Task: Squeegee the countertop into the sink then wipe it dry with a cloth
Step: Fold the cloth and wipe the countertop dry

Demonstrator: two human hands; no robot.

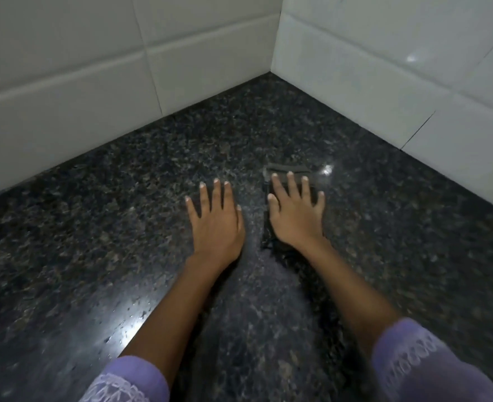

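A dark speckled granite countertop (123, 227) fills the view, glossy with light reflections. My right hand (296, 213) lies flat with fingers spread on a dark folded cloth (288, 169), pressing it onto the counter; the cloth's far edge and left side show around the fingers. My left hand (214, 221) rests flat on the bare counter just left of it, fingers apart, holding nothing. No squeegee and no sink are in view.
White tiled walls meet in a corner (274, 71) at the back of the counter, one running along the left rear (65, 82), the other along the right (413, 82). Lilac sleeves with white lace (413, 367) cover both forearms near the bottom edge.
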